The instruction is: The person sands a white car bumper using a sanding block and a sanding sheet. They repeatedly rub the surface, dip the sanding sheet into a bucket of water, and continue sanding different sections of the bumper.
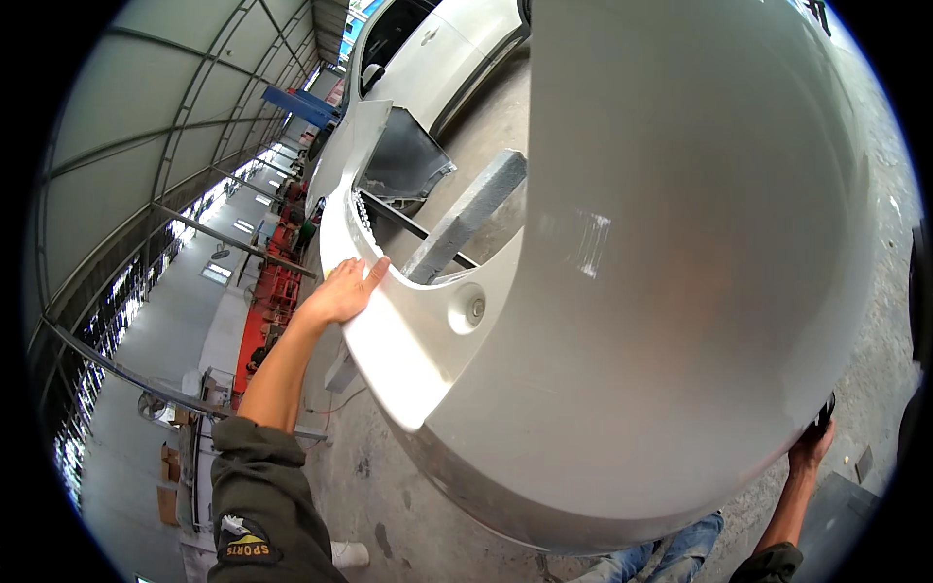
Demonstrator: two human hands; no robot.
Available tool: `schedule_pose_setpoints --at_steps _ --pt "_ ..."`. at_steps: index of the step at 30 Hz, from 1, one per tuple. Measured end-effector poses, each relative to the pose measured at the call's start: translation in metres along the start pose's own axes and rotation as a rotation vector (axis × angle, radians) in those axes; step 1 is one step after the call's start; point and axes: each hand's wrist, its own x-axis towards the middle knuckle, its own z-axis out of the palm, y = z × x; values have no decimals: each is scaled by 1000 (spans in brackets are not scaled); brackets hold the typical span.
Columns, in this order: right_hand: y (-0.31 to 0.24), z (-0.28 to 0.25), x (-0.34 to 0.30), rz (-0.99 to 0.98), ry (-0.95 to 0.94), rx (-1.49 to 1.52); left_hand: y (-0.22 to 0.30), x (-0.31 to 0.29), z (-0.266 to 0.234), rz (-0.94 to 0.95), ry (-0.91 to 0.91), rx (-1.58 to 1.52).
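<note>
A large pale silver car body panel [671, 321], apparently a bumper cover, fills the middle and right of the view. Pale scratch-like marks [593, 245] show on it, and a round recess [473, 309] sits near its notched opening. My left hand [347, 291] lies on the white narrow end beside that opening, thumb apart from the fingers. At the panel's lower right edge, my right hand [813, 445] is closed around a small black object or part [824, 416]. The panel's curve partly hides its fingers, so I cannot make out what that is.
Through the opening show a grey padded beam [466, 219] and a dark bar. Behind stands a white car [457, 49], with a loose dark-backed panel [403, 155] before it. Red equipment [277, 282] lines the left wall. Someone's blue jeans [680, 549] show below the panel.
</note>
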Motion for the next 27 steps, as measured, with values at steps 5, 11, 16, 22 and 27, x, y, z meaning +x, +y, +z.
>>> schedule_pose_setpoints --at_steps 5,11,16,22,27 --pt "-1 -29 18 3 -78 -5 70 -85 -13 228 29 -78" --pt "32 -8 -24 92 227 72 98 -143 11 384 223 -142" --pt "67 -47 -39 107 223 74 104 -138 32 452 447 -251" --pt "101 -114 -38 268 194 58 113 -128 35 484 515 -291" --pt "110 -99 -55 300 196 -21 114 -124 43 513 622 -421"
